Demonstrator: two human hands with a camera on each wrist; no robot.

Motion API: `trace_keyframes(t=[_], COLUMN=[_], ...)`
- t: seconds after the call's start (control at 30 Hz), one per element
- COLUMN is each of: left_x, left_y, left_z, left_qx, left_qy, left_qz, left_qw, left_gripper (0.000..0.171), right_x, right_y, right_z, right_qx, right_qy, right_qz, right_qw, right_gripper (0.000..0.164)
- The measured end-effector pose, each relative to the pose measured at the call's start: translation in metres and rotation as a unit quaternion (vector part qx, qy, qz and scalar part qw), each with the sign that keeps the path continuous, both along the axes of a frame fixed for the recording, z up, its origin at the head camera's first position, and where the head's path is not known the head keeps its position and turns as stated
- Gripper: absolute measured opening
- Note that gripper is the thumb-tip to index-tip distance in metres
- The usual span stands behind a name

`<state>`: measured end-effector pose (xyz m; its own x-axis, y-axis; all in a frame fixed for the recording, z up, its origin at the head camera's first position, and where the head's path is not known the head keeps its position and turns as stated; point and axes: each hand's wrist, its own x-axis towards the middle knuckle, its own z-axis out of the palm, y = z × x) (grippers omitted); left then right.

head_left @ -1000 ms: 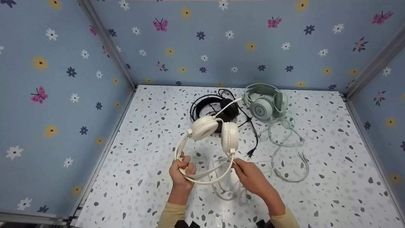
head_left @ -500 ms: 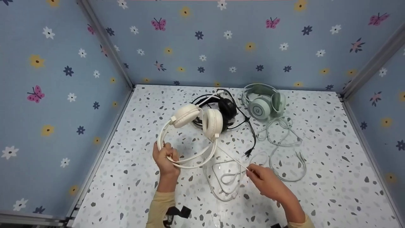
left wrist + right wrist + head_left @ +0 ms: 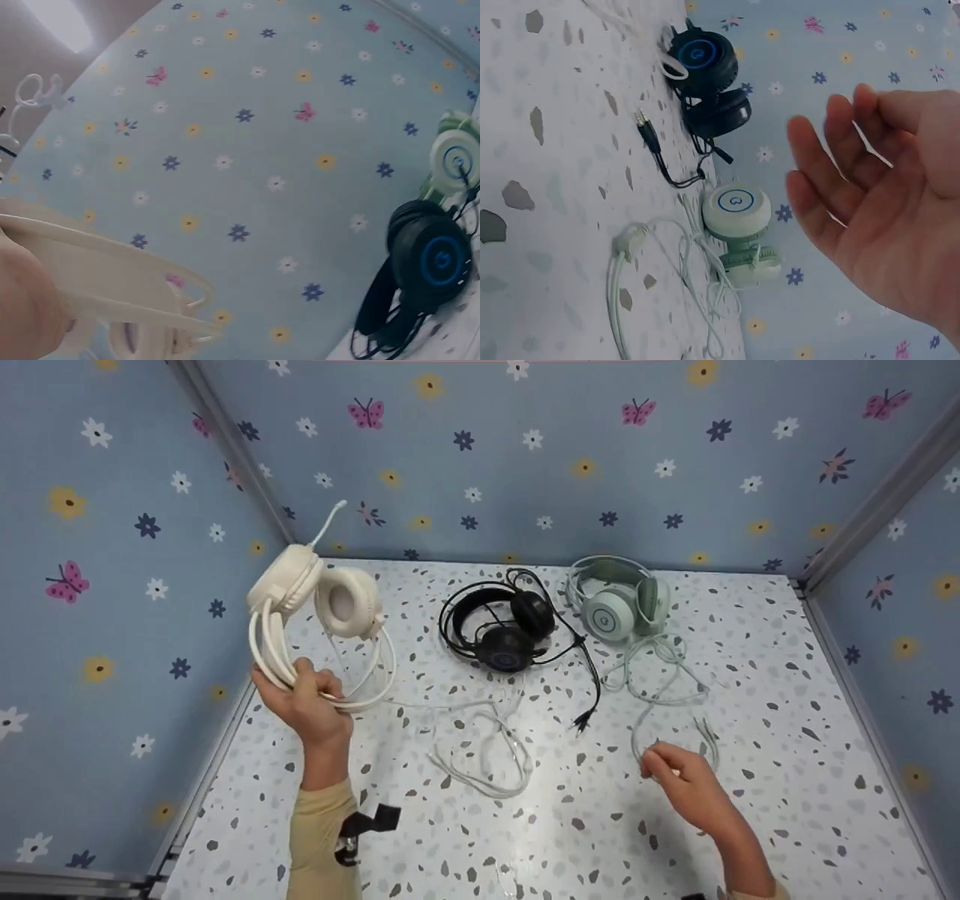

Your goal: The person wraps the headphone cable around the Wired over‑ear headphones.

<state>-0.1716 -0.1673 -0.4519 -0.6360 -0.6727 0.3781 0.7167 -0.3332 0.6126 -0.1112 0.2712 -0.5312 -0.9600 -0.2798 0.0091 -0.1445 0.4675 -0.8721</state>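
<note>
Wallpaper [image 3: 112, 622] with flowers and butterflies was seen at the far left, bordered by a grey metal post [image 3: 231, 442]. Next to it, white headphones [image 3: 285, 577] were held in the air by the left hand [image 3: 311, 709], above the left part of the speckled table [image 3: 585, 840]. The headband was turned downward, and it was gripped by curled fingers and thumb; both ear cups were turned upward, and the slim microphone [image 3: 328, 525] was pointed above them. Below this hand, a tan sleeve [image 3: 319, 840] was seen, with a black piece [image 3: 386, 817] at its side. From the headphones, a thin white cable [image 3: 495, 793] was stretched to the right and was laid in loose loops on the table. Farther to the right, black headphones [image 3: 504, 649] were placed toward the back, and their black cable [image 3: 597, 682] was extended to the front, with its plugs [image 3: 580, 723] at the end. Just beside them, green headphones [image 3: 609, 617] were placed near the back wall [image 3: 555, 480], with a pale green cable [image 3: 679, 702] spread in front. At the right, the right hand [image 3: 694, 787] was held over the table. Its fingers were bent loosely and half open; nothing was held by them, as was shown by the right wrist view.
</note>
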Motion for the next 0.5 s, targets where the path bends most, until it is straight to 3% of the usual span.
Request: trace_keyframes(t=[0.1, 0.2, 0.3, 0.5], left_x=[0.007, 0.015, 0.028, 0.050], left_y=[-0.005, 0.002, 0.011, 0.033], left_z=[0.019, 0.039, 0.061, 0.094], left_qx=[-0.028, -0.055, -0.068, -0.060], left_qy=[0.043, 0.087, 0.108, 0.124], left_qz=[-0.055, -0.112, -0.147, -0.227], left_qw=[0.9972, 0.9884, 0.9809, 0.9641], left_gripper=[0.018, 0.023, 0.032, 0.042], right_x=[-0.008, -0.019, -0.035, -0.068], right_y=[-0.029, -0.065, -0.103, -0.167], right_z=[-0.004, -0.008, -0.006, 0.033], right_qx=[-0.013, -0.014, -0.048, -0.100], right_qy=[0.035, 0.071, 0.100, 0.102], right_qz=[0.009, 0.041, 0.061, 0.056], right_qw=[0.999, 0.997, 0.992, 0.988], right_gripper=[0.014, 0.008, 0.027, 0.077])
